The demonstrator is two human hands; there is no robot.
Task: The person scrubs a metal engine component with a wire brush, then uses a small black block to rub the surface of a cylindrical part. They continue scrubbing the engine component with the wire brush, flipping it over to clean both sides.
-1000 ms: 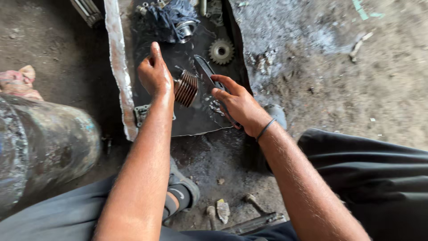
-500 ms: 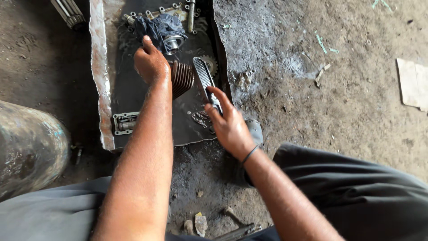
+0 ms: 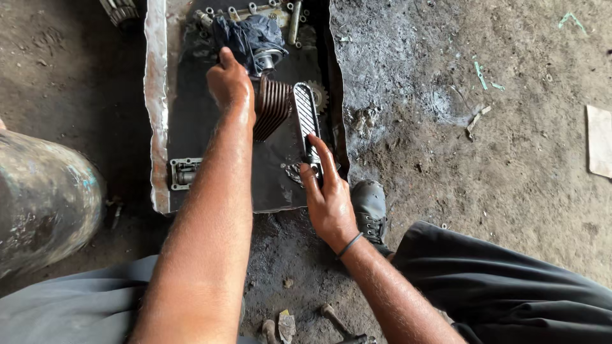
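A big dull drum (image 3: 44, 204) lies at the far left on the dirt floor (image 3: 510, 127). Next comes a shallow metal tray (image 3: 156, 108), its raised left edge bent and shiny, its dark oily bottom open along that side. A small bracket (image 3: 182, 173) sits near the tray's front left corner. The left hand (image 3: 231, 86) is closed over the top of a finned cylinder (image 3: 273, 108), a ribbed, rust-brown part tilted in the tray's middle. Behind it lies a dark blue rag (image 3: 245, 35). Just right of the cylinder, the right hand (image 3: 328, 197) grips the handle of a long ridged file (image 3: 306, 118), a gear (image 3: 320, 95) beside it. A black shoe (image 3: 370, 207) rests past the tray's front right corner.
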